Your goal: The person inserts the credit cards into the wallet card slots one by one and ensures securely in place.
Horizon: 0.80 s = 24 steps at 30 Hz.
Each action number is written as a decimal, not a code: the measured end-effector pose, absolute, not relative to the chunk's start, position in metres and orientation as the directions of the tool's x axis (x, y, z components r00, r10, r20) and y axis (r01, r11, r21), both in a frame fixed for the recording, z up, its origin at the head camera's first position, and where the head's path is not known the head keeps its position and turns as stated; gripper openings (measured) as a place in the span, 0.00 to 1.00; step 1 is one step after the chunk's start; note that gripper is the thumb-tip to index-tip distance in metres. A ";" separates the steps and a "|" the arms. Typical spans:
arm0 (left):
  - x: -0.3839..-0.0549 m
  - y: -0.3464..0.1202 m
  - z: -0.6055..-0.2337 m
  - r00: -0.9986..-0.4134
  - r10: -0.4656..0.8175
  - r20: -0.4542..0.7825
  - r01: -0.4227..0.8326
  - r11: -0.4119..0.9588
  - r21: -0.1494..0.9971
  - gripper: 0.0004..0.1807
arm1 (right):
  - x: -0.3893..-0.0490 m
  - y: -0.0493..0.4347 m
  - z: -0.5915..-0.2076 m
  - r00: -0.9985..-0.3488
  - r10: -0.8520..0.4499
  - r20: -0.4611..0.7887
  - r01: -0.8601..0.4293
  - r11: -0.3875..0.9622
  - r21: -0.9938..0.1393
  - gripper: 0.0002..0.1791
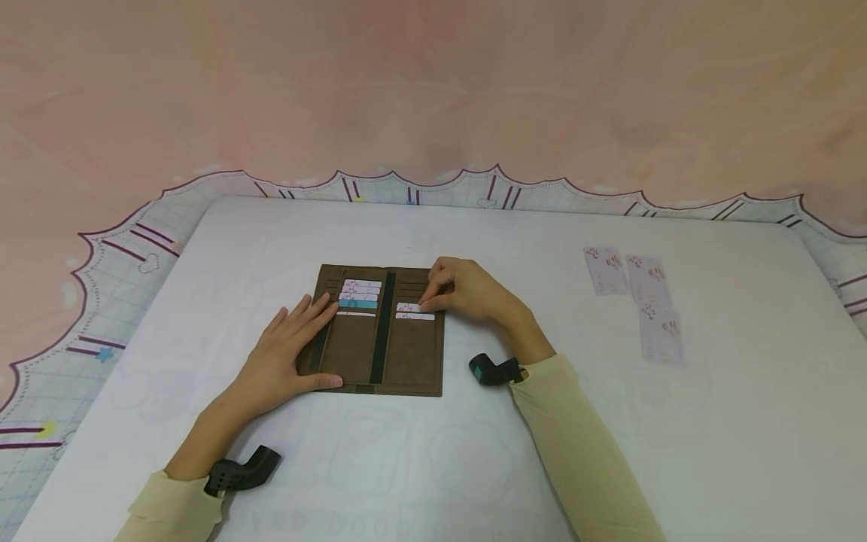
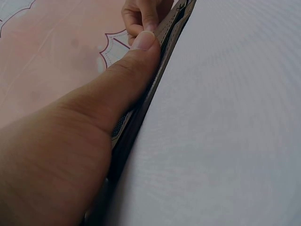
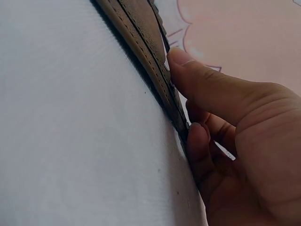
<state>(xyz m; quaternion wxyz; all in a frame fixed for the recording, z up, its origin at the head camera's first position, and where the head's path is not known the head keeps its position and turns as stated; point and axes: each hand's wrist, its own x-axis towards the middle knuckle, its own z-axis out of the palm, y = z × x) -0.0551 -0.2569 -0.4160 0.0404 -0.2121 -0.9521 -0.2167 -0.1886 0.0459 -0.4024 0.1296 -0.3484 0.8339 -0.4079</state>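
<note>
A brown bifold wallet [image 1: 413, 360] lies spread open on the white table, with a dark band down its fold. Several cards, one with a blue strip [image 1: 357, 304], peek out of slots in its left half. My left hand [image 1: 287, 354] rests flat on the wallet's left side, fingers spread and thumb along the near edge. At the right half, my right hand [image 1: 474, 292] pinches the end of a white card [image 1: 407, 307] sitting in a slot. Just below it another card [image 1: 415, 317] shows its top edge. In the right wrist view the thumb [image 3: 181, 56] touches the wallet's edge.
Three pale pink patterned cards [image 1: 662, 335] lie on the right of the table [image 1: 508, 467], two of them meeting end to end. A scalloped printed border [image 1: 447, 194] runs along the far side. Each wrist carries a black device [image 1: 242, 470].
</note>
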 end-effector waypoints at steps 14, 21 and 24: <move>-0.056 -0.256 -0.417 -0.907 0.386 0.169 0.421 0.816 0.397 0.57 | -0.191 0.049 -0.404 -0.680 -0.728 0.088 -0.517 0.390 -0.762 0.03; -0.056 -0.257 -0.418 -0.905 0.388 0.176 0.426 0.813 0.396 0.57 | -0.191 0.047 -0.402 -0.686 -0.724 0.070 -0.514 0.414 -0.751 0.03; -0.057 -0.258 -0.420 -0.904 0.389 0.176 0.427 0.815 0.391 0.57 | -0.188 0.046 -0.397 -0.704 -0.707 0.066 -0.512 0.440 -0.738 0.03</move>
